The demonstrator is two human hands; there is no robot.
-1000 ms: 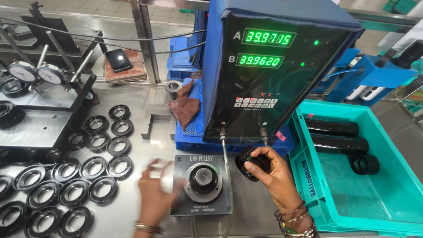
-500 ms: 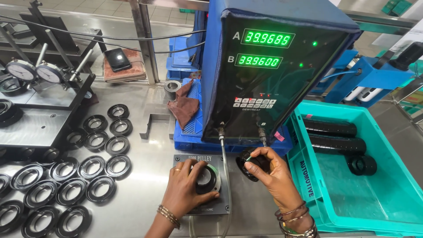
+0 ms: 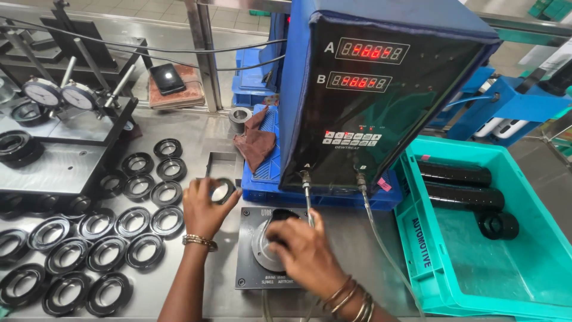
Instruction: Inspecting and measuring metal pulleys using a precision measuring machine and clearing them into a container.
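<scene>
— What have my hands got?

— My left hand (image 3: 205,209) has its grip closed around a black ring with a shiny centre (image 3: 223,190), lifted just above the table (image 3: 196,149), beside the rows of black rings (image 3: 89,238); the fingers wrap its left edge.

— And the right?

— My right hand (image 3: 301,253) lies over the round metal seat (image 3: 262,253) of the dark gauge block (image 3: 250,277); a dark ring (image 3: 285,214) peeks out above the fingertips, pressed onto the seat; the fingers are curled down on it, though how tightly I cannot tell, the hand being blurred.

— What stands around?

— Just behind the block, the blue-cased readout box (image 3: 381,101) shows two rows of red digits; two hoses run from its base down to the block; to the right, a teal crate (image 3: 429,256) holds black tubes (image 3: 456,174) and one ring; far left, two dial gauges (image 3: 56,95) sit on a black stand.
</scene>
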